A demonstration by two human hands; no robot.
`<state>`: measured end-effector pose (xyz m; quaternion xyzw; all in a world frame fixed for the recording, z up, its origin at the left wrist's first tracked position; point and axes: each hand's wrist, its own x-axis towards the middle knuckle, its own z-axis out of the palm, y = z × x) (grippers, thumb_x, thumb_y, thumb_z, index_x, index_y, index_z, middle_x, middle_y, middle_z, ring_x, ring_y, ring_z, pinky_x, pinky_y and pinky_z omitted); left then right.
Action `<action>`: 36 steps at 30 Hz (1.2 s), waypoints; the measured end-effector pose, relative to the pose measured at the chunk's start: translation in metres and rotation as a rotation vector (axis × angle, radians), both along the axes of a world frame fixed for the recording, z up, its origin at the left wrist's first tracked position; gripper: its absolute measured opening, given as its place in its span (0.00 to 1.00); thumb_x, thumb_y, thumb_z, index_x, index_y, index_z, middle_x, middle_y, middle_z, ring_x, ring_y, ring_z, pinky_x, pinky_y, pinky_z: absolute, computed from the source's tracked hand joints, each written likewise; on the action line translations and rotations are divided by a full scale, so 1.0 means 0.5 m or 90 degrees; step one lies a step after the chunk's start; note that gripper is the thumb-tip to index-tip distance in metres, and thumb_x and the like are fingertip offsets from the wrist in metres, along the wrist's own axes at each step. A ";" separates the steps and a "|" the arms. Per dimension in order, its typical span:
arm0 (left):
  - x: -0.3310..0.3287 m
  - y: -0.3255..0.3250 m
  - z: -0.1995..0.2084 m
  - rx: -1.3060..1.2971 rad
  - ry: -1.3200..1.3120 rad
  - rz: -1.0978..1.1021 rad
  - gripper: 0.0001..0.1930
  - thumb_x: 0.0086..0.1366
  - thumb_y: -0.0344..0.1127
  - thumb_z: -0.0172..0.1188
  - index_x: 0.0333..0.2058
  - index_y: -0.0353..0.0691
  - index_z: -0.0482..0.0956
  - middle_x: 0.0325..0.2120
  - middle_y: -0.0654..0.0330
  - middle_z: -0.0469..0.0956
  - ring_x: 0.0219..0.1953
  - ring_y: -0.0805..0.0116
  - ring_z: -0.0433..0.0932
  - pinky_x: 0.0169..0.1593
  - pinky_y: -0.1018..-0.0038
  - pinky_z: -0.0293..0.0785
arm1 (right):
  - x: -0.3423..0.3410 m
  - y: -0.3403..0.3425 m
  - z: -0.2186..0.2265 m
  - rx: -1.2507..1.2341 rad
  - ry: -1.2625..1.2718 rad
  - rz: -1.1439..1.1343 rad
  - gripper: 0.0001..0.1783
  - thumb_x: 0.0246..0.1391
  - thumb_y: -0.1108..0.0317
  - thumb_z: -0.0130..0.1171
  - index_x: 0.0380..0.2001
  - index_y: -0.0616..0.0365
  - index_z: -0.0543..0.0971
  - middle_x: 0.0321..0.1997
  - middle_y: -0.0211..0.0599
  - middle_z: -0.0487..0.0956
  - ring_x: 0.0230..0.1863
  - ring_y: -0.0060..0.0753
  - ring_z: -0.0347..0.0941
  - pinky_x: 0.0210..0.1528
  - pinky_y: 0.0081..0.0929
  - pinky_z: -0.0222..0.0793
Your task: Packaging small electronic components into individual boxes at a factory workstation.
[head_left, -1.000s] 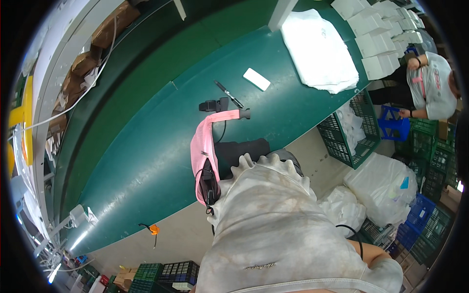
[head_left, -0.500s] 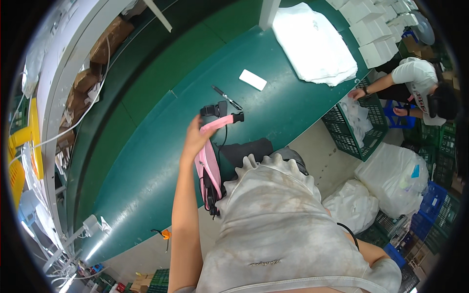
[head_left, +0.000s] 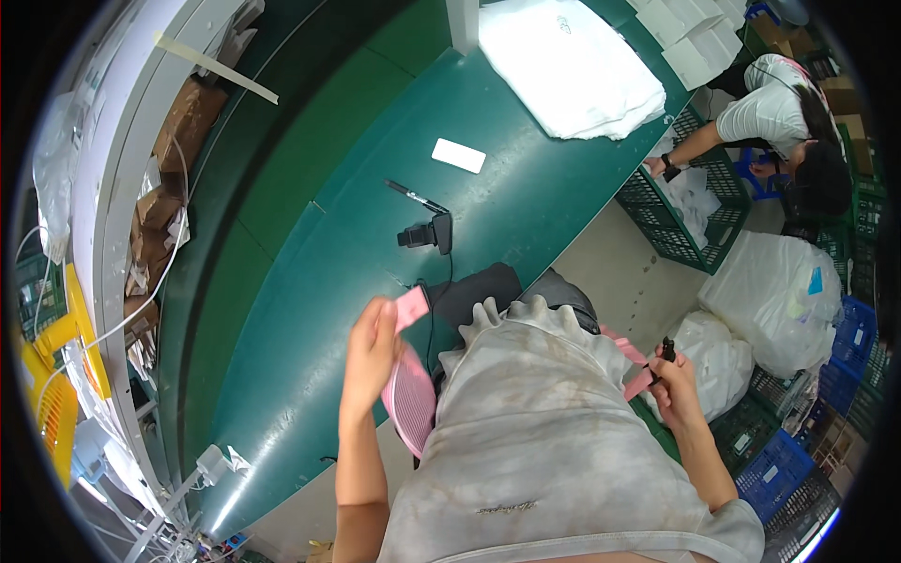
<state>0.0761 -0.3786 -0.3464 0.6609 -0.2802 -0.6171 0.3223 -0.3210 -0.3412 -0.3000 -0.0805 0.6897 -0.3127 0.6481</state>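
My left hand is closed on a pink strap at the table's near edge, its end sticking out past my fingers. Below that hand hangs a pink mesh-sided waist bag, partly hidden by my grey apron. On my other side, my right hand grips a second pink strap with a black buckle showing above the fingers. This strap runs behind my apron at the waist. Farther up the table lie a black device with a cable and a pen.
A white rectangular object lies on the green table, with stacked white cloth at the far end. Dark cloth rests at the near edge. On the right, a co-worker reaches into a green crate near white bags.
My left hand has drawn the pink strap back toward my body, away from the black device. My right hand has come into view with the other strap. The co-worker leans farther over the crate.
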 end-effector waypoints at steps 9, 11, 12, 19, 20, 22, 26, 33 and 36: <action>-0.148 -0.065 0.056 0.097 0.293 -0.262 0.10 0.66 0.37 0.50 0.40 0.38 0.65 0.21 0.68 0.68 0.16 0.85 0.57 0.18 0.83 0.53 | 0.100 -0.068 -0.042 0.049 -0.089 0.198 0.14 0.43 0.76 0.64 0.33 0.65 0.71 0.16 0.30 0.73 0.07 0.10 0.56 0.08 0.11 0.45; -0.192 -0.072 0.046 0.134 0.254 -0.306 0.09 0.63 0.38 0.56 0.32 0.41 0.67 0.18 0.71 0.65 0.17 0.85 0.56 0.19 0.84 0.50 | 0.094 -0.060 -0.060 0.063 -0.137 0.232 0.18 0.42 0.72 0.67 0.36 0.64 0.72 0.16 0.25 0.71 0.09 0.10 0.59 0.09 0.10 0.48; -0.205 -0.076 0.034 0.146 0.277 -0.339 0.09 0.62 0.38 0.57 0.30 0.41 0.68 0.18 0.72 0.63 0.17 0.85 0.56 0.19 0.84 0.50 | 0.087 -0.051 -0.067 0.068 -0.159 0.243 0.19 0.41 0.69 0.69 0.36 0.63 0.72 0.16 0.22 0.70 0.11 0.09 0.60 0.10 0.10 0.49; -0.269 -0.058 -0.010 0.325 0.395 -0.395 0.13 0.66 0.41 0.52 0.23 0.46 0.65 0.14 0.76 0.53 0.15 0.86 0.48 0.18 0.83 0.41 | 0.055 0.006 -0.063 -0.018 -0.203 0.130 0.21 0.45 0.70 0.67 0.40 0.64 0.69 0.18 0.26 0.72 0.13 0.14 0.68 0.12 0.12 0.61; -0.274 -0.053 -0.012 0.383 0.399 -0.423 0.14 0.66 0.42 0.52 0.21 0.47 0.65 0.12 0.77 0.52 0.14 0.86 0.48 0.17 0.83 0.41 | 0.054 0.015 -0.061 -0.016 -0.202 0.125 0.21 0.45 0.70 0.67 0.40 0.64 0.69 0.18 0.26 0.72 0.13 0.14 0.68 0.12 0.12 0.61; -0.285 -0.044 -0.024 0.388 0.397 -0.448 0.16 0.65 0.43 0.53 0.20 0.47 0.65 0.12 0.77 0.50 0.14 0.86 0.47 0.17 0.83 0.40 | 0.051 0.030 -0.058 -0.081 -0.157 0.146 0.21 0.45 0.73 0.67 0.41 0.64 0.68 0.19 0.27 0.73 0.14 0.15 0.68 0.12 0.12 0.61; -0.296 -0.031 -0.041 0.451 0.458 -0.395 0.18 0.66 0.47 0.50 0.19 0.46 0.64 0.11 0.77 0.51 0.12 0.86 0.45 0.15 0.82 0.38 | 0.035 0.041 -0.054 -0.073 -0.145 0.188 0.22 0.44 0.74 0.67 0.41 0.63 0.68 0.19 0.27 0.73 0.14 0.14 0.68 0.12 0.12 0.61; -0.331 -0.015 -0.033 0.409 0.424 -0.475 0.18 0.66 0.46 0.50 0.20 0.46 0.64 0.11 0.77 0.52 0.12 0.87 0.47 0.15 0.83 0.39 | 0.028 0.057 -0.046 -0.067 -0.103 0.247 0.23 0.43 0.72 0.68 0.41 0.62 0.69 0.18 0.25 0.72 0.13 0.12 0.66 0.12 0.12 0.58; -0.340 -0.003 -0.031 0.389 0.389 -0.518 0.18 0.67 0.48 0.49 0.20 0.47 0.65 0.11 0.77 0.52 0.12 0.86 0.47 0.15 0.82 0.40 | 0.027 0.052 -0.037 -0.059 -0.099 0.270 0.25 0.42 0.71 0.69 0.44 0.61 0.69 0.18 0.25 0.72 0.13 0.12 0.65 0.13 0.11 0.58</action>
